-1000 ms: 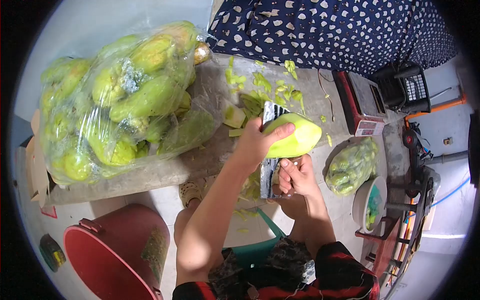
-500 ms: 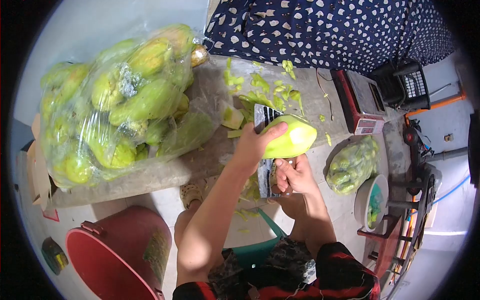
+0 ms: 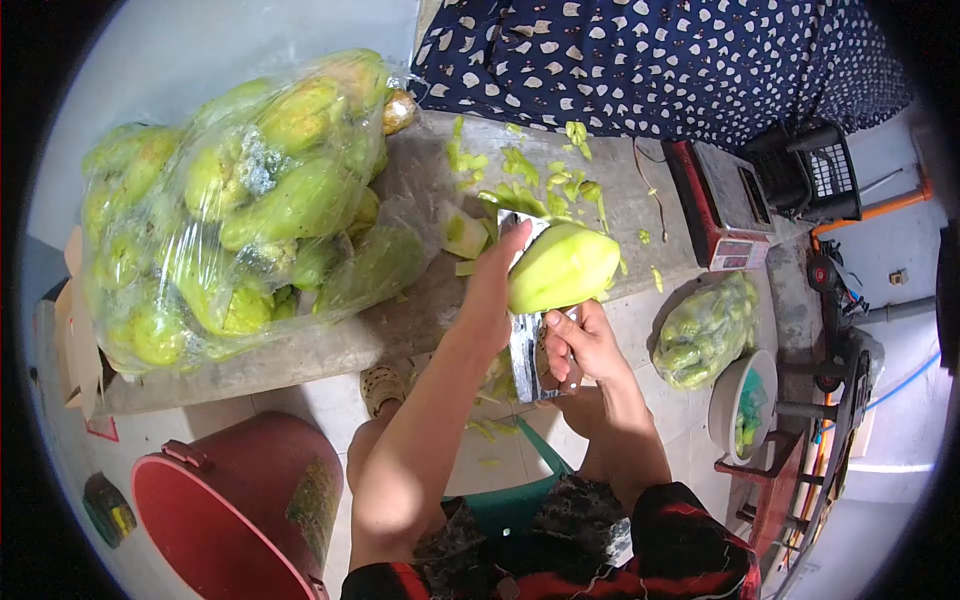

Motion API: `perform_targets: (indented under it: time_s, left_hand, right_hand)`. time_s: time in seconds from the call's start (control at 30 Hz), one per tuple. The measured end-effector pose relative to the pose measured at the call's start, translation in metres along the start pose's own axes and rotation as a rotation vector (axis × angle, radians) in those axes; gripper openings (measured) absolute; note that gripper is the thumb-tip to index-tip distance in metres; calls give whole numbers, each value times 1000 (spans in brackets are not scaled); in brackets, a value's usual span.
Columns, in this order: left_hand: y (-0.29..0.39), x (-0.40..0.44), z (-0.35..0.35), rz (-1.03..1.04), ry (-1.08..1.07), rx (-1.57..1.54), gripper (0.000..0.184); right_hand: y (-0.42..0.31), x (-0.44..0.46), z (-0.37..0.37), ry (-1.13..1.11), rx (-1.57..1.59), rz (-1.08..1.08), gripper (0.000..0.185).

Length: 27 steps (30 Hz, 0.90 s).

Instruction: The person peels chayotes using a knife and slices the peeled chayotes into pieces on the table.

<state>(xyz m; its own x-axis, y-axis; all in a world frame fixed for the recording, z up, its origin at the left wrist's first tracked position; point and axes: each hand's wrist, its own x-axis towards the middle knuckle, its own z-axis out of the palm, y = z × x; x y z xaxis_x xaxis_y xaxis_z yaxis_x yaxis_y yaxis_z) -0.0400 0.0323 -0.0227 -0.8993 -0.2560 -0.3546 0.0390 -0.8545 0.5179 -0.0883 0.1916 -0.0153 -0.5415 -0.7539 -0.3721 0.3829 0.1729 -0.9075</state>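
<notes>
My left hand (image 3: pixel 494 285) is closed on a peeled, pale green papaya (image 3: pixel 565 268), gripping its left side above my lap. The fingers beneath the fruit are hidden. In my right hand (image 3: pixel 584 345) is a wide-bladed knife (image 3: pixel 525 360), held by its brown riveted handle just below the papaya. Its broad metal blade runs up behind the fruit, against or very close to its left side; exact contact cannot be made out. Green peelings (image 3: pixel 520 166) lie on the concrete ledge beyond my hands.
A big clear plastic bag (image 3: pixel 300 200) of green papayas fills the ledge's left side. Below stands a red bin (image 3: pixel 250 480). To the right are a red weighing scale (image 3: pixel 715 205), a smaller filled bag (image 3: pixel 705 330) and a white tub (image 3: pixel 728 400). A patterned curtain (image 3: pixel 640 60) hangs behind.
The papaya has shifted slightly left and tilted. My left hand has rolled round its left side, its thumb now pointing upward. The knife has moved a little left with my right hand.
</notes>
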Motion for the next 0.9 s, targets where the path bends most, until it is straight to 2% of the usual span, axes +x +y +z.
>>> perform_targets:
  time_s: [0.07,0.17,0.3,0.4,0.47,0.57,0.7,0.83,0.9]
  left_hand:
    - [5,-2,5,49,-6,-238,45]
    - [10,2,1,68,20,-342,42]
    - [8,17,-15,101,44,-383,42]
    - [13,23,-25,142,170,-367,39]
    - [19,26,-30,253,229,-332,38]
    - [41,10,-25,240,235,-361,44]
    - [46,14,-40,305,77,-430,49]
    - [52,2,-29,288,142,-490,51]
    - [55,-4,-20,247,199,-565,51]
  right_hand:
    - [1,3,-1,-17,74,16,25]
    - [10,8,-5,-22,135,31,32]
    - [7,10,-1,-9,143,27,38]
    - [15,13,-6,-49,231,54,30]
    - [18,14,-8,2,230,2,37]
    - [14,15,-17,12,320,35,34]
    - [11,34,-34,74,298,42,32]
    - [3,52,-35,152,359,170,28]
    - [2,58,-37,157,318,163,28]
